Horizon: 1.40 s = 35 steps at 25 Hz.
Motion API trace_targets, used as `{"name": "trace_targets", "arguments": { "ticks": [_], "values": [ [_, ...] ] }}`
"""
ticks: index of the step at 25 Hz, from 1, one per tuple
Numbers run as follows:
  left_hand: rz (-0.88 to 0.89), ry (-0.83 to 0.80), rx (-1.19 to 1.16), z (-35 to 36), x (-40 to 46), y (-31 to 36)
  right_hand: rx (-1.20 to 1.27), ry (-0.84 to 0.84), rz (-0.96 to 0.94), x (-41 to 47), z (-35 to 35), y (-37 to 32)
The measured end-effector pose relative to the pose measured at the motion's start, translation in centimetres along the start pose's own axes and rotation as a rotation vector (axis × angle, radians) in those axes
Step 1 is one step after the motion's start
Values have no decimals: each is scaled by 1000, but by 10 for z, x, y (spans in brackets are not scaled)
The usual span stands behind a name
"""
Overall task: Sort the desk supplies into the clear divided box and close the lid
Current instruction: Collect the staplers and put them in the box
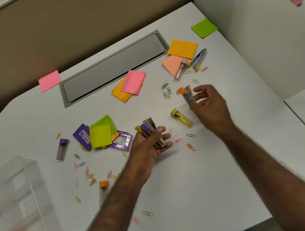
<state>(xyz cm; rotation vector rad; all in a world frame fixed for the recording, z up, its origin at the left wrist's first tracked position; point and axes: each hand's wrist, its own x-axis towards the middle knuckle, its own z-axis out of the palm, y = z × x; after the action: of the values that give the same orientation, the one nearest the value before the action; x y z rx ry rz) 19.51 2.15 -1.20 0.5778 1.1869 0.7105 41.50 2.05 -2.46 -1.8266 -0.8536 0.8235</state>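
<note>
The clear divided box (17, 203) sits at the desk's (186, 179) near left edge. The cable tray cover (113, 66) lies along the back edge, a sticky-note pad (49, 80) just left of it. Toward the back right corner, another pad (204, 28) lies alone, with a stapler (199, 57) nearer the front beside stacked pads (180, 56). Paper clips (85, 171) scatter across the middle. The left hand (148, 145), holding lead tubes (151, 133), hovers mid-desk; the right hand (209, 105), pinching one tube (187, 94), is right of it.

Two hands, one clear divided box (16, 195) at 8 o'clock, one stapler (199, 57) at 1 o'clock, two purple packets (102, 140), loose lead tubes and many scattered paper clips beyond exact counting.
</note>
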Motion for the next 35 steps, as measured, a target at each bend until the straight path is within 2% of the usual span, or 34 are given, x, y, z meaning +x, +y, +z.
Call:
{"name": "trace_targets", "arguments": {
  "ticks": [3, 6, 14, 17, 19, 22, 24, 29, 35],
  "values": [
    [30, -57, 33, 6, -1, 0, 151, -190, -29, -44, 17, -5],
    [81, -123, 92, 7, -2, -3, 141, -312, -63, -66, 27, -9],
    [90, 11, 51, 0, 0, -8, -26, -502, -212, -56, 11, -18],
    [57, 51, 10, 0, 0, -6, -74, -392, -291, -17, -4, -20],
    [47, 71, 3, 0, 0, -6, -210, -272, -365, 22, -14, -20],
    [42, 81, -19, -1, -1, -7, -476, -157, -362, 88, -27, -12],
    [44, 82, -27, -4, -4, -7, -621, -143, -358, 124, -32, -5],
    [37, 106, -32, -16, -12, -10, -878, -265, -369, 165, -27, 3],
    [57, 126, -49, -29, -25, -11, -1092, -88, -489, 150, -26, 8]
  ]
}}
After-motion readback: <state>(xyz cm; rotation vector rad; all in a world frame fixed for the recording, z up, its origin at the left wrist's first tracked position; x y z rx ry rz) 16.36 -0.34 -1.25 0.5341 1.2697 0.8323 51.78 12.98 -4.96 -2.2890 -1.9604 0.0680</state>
